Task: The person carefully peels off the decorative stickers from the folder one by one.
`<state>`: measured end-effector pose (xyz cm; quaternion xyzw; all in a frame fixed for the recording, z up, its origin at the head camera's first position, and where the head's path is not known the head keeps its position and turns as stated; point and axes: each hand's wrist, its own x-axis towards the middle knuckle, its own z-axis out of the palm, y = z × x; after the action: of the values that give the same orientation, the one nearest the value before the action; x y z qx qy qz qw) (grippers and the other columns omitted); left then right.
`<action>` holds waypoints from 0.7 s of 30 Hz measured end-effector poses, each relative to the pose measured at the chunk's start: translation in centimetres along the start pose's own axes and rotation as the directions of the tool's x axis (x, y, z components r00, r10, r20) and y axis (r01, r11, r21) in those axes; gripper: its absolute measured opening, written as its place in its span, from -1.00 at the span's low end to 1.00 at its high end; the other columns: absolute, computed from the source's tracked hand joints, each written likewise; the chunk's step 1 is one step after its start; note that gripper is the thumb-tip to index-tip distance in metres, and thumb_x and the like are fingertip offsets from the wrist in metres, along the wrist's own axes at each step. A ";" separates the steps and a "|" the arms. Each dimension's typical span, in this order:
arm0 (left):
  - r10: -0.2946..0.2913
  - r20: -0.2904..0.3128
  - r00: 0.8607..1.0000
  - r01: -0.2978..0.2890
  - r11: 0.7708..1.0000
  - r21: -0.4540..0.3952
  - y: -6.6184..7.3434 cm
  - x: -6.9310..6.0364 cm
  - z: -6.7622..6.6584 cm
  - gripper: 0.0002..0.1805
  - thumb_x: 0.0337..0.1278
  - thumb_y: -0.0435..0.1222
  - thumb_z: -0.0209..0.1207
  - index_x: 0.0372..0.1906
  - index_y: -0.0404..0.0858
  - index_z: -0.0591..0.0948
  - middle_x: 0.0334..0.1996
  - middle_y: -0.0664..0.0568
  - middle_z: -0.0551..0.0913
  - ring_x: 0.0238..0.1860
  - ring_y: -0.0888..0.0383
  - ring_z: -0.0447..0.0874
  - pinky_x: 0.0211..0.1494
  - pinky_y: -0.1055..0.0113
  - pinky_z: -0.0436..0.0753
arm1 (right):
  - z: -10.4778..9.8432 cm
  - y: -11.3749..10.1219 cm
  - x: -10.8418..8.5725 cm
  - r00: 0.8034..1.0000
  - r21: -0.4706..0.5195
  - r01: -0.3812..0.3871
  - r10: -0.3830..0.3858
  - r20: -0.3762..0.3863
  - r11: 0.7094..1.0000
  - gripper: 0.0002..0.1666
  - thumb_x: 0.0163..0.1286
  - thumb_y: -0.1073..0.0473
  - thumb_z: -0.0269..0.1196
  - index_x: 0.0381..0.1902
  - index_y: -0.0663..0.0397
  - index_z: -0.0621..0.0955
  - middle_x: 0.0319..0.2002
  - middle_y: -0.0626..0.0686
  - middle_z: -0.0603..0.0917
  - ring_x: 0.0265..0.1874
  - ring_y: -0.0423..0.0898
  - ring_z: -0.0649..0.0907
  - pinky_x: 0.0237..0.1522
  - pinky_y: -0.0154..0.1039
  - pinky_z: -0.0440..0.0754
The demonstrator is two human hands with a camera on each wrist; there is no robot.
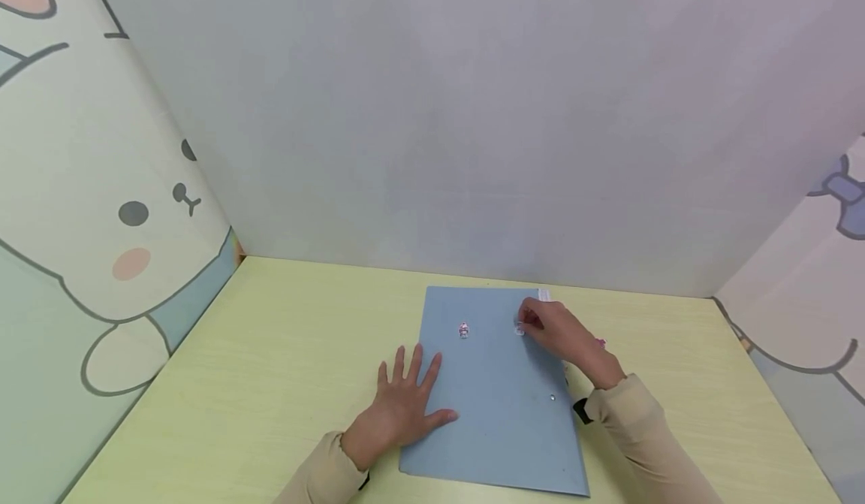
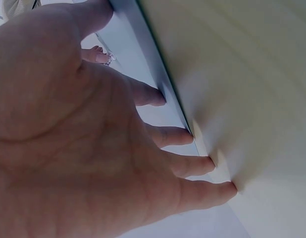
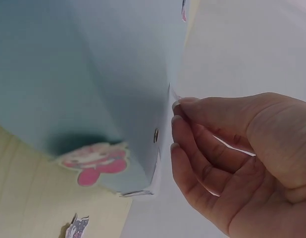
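Note:
A flat blue folder (image 1: 493,406) lies on the table with a small cartoon sticker (image 1: 463,330) on its upper left part. My left hand (image 1: 399,411) rests across the folder's left edge, fingers spread and straight, thumb on the blue cover. In the left wrist view its fingertips (image 2: 205,196) touch down along that edge. Over the upper right part, my right hand (image 1: 557,331) pinches a small clear-edged sticker (image 1: 519,329) between thumb and fingertips, at the cover's surface. In the right wrist view only a thin sliver of it shows; the fingers hide its picture.
A pink cartoon cutout (image 3: 96,163) is by the folder's right edge, and a purple one (image 3: 77,227) lies farther out on the table (image 1: 290,339). There is a small metal stud (image 1: 552,397) on the folder. Pale walls stand behind and at both sides.

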<state>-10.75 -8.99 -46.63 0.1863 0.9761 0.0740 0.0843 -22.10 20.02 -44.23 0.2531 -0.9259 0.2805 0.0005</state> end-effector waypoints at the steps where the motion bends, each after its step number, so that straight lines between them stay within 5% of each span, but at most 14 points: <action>1: -0.001 -0.001 1.000 0.001 1.000 0.002 0.0 0.0 0.0 -0.06 0.30 0.30 0.13 0.56 -0.21 0.28 0.52 -0.33 0.20 0.51 -0.44 0.09 0.35 -0.43 0.23 | -0.1 0.0 -0.1 1.000 0.000 -0.001 0.001 -0.002 1.000 -0.82 0.29 0.48 0.38 -0.30 0.19 0.59 -0.36 0.03 0.67 -0.35 -0.11 0.61 -0.24 -0.13 0.64; 21: -0.005 0.010 1.000 0.005 1.000 -0.003 0.2 0.0 -0.3 -0.04 0.29 0.31 0.14 0.56 -0.22 0.28 0.53 -0.33 0.18 0.53 -0.43 0.06 0.36 -0.43 0.22 | -1.2 1.7 -2.1 1.000 0.059 -0.013 0.013 -0.003 0.998 -0.87 0.35 0.43 0.35 -0.26 0.20 0.59 -0.36 0.00 0.65 -0.37 -0.15 0.58 -0.31 -0.27 0.59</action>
<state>-10.72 -8.88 -46.28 0.1843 0.9760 0.0741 0.0898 -21.24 22.85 -44.43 0.2468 -0.9188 0.3081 -0.0073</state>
